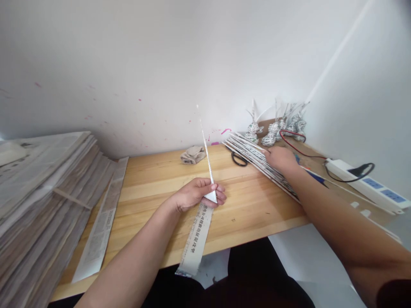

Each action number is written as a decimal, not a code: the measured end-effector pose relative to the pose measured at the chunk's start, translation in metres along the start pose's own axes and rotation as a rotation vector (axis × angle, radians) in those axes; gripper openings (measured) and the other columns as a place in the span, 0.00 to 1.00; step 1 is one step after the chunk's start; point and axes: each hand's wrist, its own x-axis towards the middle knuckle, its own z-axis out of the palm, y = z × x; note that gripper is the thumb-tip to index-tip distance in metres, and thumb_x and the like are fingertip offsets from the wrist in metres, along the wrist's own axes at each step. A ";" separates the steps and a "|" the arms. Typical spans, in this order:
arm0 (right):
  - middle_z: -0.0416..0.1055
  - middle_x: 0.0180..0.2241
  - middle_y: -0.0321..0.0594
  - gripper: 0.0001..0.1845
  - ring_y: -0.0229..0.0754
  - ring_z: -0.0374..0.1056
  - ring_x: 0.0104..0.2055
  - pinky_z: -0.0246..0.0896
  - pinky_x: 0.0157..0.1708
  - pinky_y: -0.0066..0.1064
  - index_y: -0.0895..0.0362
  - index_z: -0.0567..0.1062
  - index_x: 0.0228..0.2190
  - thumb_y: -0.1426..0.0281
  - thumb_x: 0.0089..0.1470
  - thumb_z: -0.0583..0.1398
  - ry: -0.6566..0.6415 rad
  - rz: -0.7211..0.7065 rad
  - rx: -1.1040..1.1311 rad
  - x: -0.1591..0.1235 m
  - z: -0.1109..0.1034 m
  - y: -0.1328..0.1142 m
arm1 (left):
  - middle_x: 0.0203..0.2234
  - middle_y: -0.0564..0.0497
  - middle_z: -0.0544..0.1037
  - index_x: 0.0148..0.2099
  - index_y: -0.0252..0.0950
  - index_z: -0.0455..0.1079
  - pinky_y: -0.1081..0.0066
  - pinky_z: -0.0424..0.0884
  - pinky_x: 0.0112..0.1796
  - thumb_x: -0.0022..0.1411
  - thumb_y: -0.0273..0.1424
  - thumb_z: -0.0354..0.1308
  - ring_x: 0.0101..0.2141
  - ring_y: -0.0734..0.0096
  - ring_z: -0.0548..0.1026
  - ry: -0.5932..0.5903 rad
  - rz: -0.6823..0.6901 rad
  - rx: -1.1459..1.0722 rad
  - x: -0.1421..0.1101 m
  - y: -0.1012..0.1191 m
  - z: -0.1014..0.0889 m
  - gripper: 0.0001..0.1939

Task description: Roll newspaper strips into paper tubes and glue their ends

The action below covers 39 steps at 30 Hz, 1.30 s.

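My left hand (pixel 208 193) is closed around a strip of printed newspaper (pixel 195 239), with thumb and fingers pinching it. From the pinch a thin, partly rolled paper stick (pixel 207 152) points up and away, while the flat part of the strip hangs over the table's front edge. My right hand (pixel 281 159) reaches to a bundle of rolled newspaper sticks (pixel 248 150) at the right. Its fingers are curled in and touch the sticks; what lies between the fingertips is hidden.
On the left stand tall stacks of newspaper (pixel 48 192), with a loose strip (pixel 99 226) beside them. A folded cloth (pixel 192 155) and black scissor handles (pixel 239 159) lie on the wooden table (pixel 154 179). Woven paper figures (pixel 272 132) and a power strip (pixel 369 184) occupy the right.
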 end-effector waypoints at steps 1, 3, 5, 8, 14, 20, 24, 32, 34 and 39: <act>0.75 0.43 0.61 0.30 0.56 0.72 0.47 0.63 0.44 0.40 0.65 0.79 0.43 0.59 0.64 0.44 -0.014 0.000 0.002 0.000 0.000 -0.001 | 0.38 0.35 0.79 0.45 0.28 0.74 0.65 0.73 0.37 0.56 0.42 0.64 0.38 0.58 0.79 0.000 0.001 0.000 0.000 0.000 0.000 0.23; 0.75 0.44 0.62 0.31 0.57 0.71 0.47 0.63 0.45 0.41 0.67 0.78 0.43 0.60 0.64 0.43 -0.025 0.001 0.007 0.000 0.001 -0.004 | 0.37 0.35 0.79 0.45 0.28 0.74 0.65 0.73 0.37 0.57 0.42 0.64 0.38 0.58 0.79 -0.007 0.003 -0.004 0.000 0.000 0.000 0.22; 0.75 0.44 0.63 0.32 0.57 0.71 0.47 0.62 0.45 0.41 0.67 0.78 0.43 0.59 0.64 0.43 -0.014 -0.006 0.009 0.000 0.001 -0.006 | 0.37 0.35 0.79 0.45 0.28 0.74 0.66 0.73 0.37 0.57 0.42 0.64 0.38 0.58 0.79 -0.016 0.004 -0.012 0.001 -0.001 -0.001 0.22; 0.75 0.44 0.63 0.30 0.57 0.71 0.48 0.62 0.46 0.41 0.67 0.79 0.43 0.60 0.63 0.44 -0.012 -0.001 0.003 0.002 0.000 -0.009 | 0.37 0.36 0.79 0.45 0.28 0.74 0.65 0.73 0.37 0.57 0.42 0.64 0.38 0.58 0.79 -0.014 0.003 -0.013 0.001 -0.001 -0.001 0.22; 0.73 0.46 0.63 0.29 0.59 0.69 0.49 0.61 0.47 0.43 0.67 0.76 0.46 0.58 0.62 0.47 0.020 0.004 0.022 -0.002 -0.002 -0.014 | 0.38 0.36 0.79 0.45 0.29 0.74 0.65 0.73 0.37 0.58 0.41 0.64 0.39 0.57 0.80 -0.001 0.001 0.002 0.001 0.000 0.000 0.21; 0.72 0.48 0.56 0.24 0.56 0.63 0.53 0.54 0.53 0.43 0.63 0.76 0.47 0.62 0.64 0.48 0.263 -0.215 0.200 -0.029 -0.025 -0.051 | 0.38 0.36 0.79 0.45 0.29 0.74 0.64 0.73 0.38 0.58 0.41 0.63 0.39 0.57 0.80 -0.012 0.007 -0.008 0.001 -0.002 -0.001 0.20; 0.74 0.38 0.45 0.26 0.42 0.67 0.39 0.61 0.39 0.31 0.61 0.77 0.46 0.58 0.64 0.48 -0.332 -0.455 0.893 -0.047 -0.035 -0.100 | 0.39 0.36 0.79 0.46 0.29 0.74 0.64 0.74 0.38 0.60 0.41 0.62 0.39 0.57 0.80 -0.030 0.025 -0.007 -0.001 0.000 -0.002 0.20; 0.64 0.23 0.33 0.17 0.33 0.60 0.26 0.60 0.29 0.25 0.60 0.78 0.42 0.62 0.58 0.60 -1.141 -0.636 1.692 -0.048 -0.008 -0.151 | 0.38 0.37 0.80 0.46 0.30 0.74 0.60 0.75 0.39 0.61 0.40 0.61 0.39 0.55 0.81 -0.103 0.067 -0.071 -0.003 0.006 -0.002 0.18; 0.65 0.22 0.33 0.16 0.33 0.60 0.25 0.59 0.26 0.25 0.61 0.79 0.39 0.61 0.55 0.63 -1.161 -0.626 1.708 -0.045 -0.004 -0.152 | 0.38 0.37 0.80 0.46 0.30 0.74 0.60 0.75 0.40 0.61 0.40 0.61 0.39 0.55 0.81 -0.113 0.051 -0.068 -0.003 0.006 -0.002 0.18; 0.64 0.20 0.33 0.15 0.31 0.59 0.23 0.57 0.24 0.23 0.62 0.79 0.32 0.61 0.50 0.67 -1.031 -0.548 1.817 -0.045 0.003 -0.149 | 0.39 0.37 0.80 0.46 0.30 0.74 0.61 0.74 0.40 0.61 0.39 0.61 0.39 0.58 0.80 -0.061 0.037 -0.029 -0.001 0.004 0.000 0.18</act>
